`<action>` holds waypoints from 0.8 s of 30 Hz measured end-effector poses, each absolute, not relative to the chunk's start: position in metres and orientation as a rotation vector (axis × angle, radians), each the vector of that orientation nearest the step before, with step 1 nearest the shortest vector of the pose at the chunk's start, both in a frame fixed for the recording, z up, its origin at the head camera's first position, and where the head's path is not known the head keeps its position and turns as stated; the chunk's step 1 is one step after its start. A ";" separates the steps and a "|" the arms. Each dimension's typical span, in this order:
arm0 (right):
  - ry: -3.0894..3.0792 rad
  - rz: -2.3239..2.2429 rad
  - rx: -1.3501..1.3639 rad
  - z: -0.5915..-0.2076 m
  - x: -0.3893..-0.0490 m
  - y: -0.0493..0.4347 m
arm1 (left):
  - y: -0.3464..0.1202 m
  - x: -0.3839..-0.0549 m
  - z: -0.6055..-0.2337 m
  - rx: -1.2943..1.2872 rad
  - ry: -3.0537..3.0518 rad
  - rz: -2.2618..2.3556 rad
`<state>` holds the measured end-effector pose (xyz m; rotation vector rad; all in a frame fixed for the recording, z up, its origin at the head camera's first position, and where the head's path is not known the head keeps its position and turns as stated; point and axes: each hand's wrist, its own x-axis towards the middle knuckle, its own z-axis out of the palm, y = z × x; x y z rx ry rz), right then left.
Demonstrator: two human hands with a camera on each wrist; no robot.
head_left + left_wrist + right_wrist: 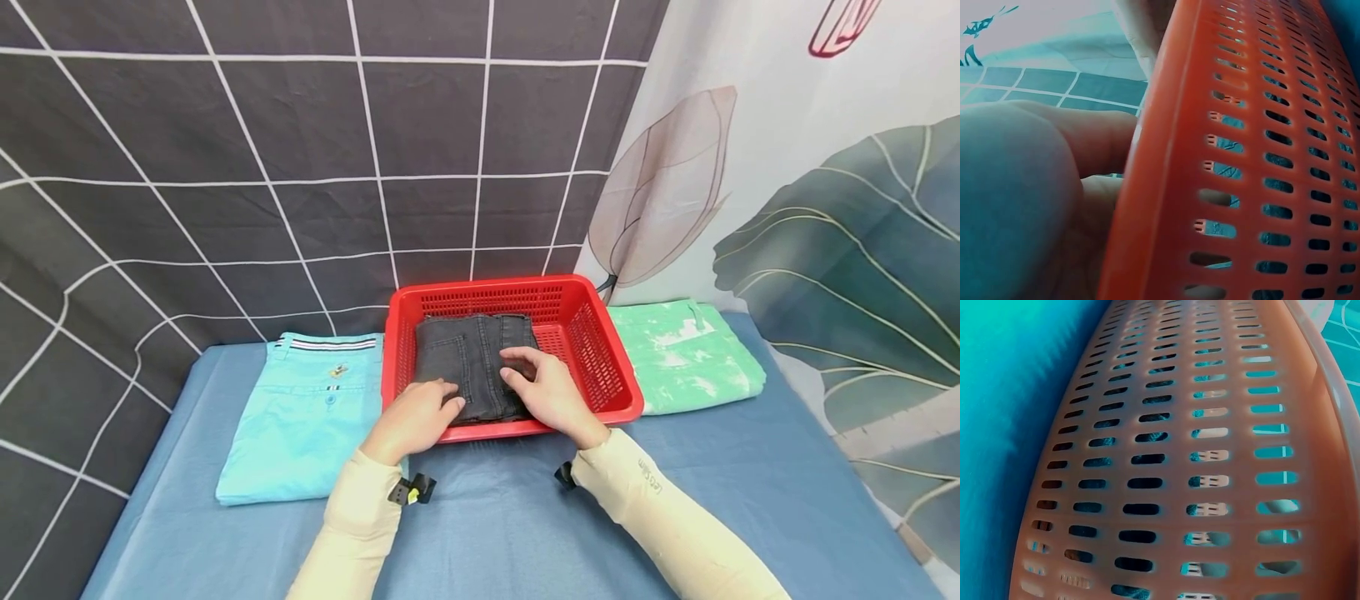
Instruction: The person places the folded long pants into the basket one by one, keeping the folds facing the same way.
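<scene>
Folded dark grey jeans (480, 367) lie in the left and middle part of a red plastic basket (600, 358) in the head view. My left hand (415, 419) reaches over the basket's front rim, its fingertips at the jeans' front left part. My right hand (551, 393) is bent over their right side, fingertips at or just above the cloth. Neither hand visibly grips anything. In the left wrist view, the fingers (1100, 140) show behind the slotted basket wall (1254, 156). The right wrist view is mostly filled by that wall (1147, 456).
Left of the basket lies a folded light blue garment (300, 433) with a striped waistband. A folded green and white garment (686, 358) lies on the right. All rest on a blue cloth surface (510, 525), with a dark grid-patterned curtain (300, 125) behind.
</scene>
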<state>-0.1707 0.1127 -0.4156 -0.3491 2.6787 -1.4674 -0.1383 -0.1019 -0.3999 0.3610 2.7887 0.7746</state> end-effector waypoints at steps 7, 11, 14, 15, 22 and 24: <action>2.785 -1.509 -0.469 -0.417 -0.168 0.115 | -0.104 -0.133 -0.393 0.350 2.817 0.841; 2.840 -1.509 -0.513 -0.416 -0.166 0.115 | -0.108 -0.130 -0.390 0.360 2.843 0.877; 2.868 -1.498 -0.545 -0.415 -0.164 0.115 | -0.113 -0.126 -0.387 0.351 2.870 0.920; 2.879 -1.488 -0.558 -0.414 -0.163 0.115 | -0.114 -0.125 -0.386 0.333 2.872 0.940; 2.893 -1.467 -0.623 -0.410 -0.159 0.117 | -0.128 -0.111 -0.379 0.235 2.885 1.085; 2.886 -1.478 -0.634 -0.410 -0.158 0.118 | -0.132 -0.106 -0.378 0.226 2.892 1.110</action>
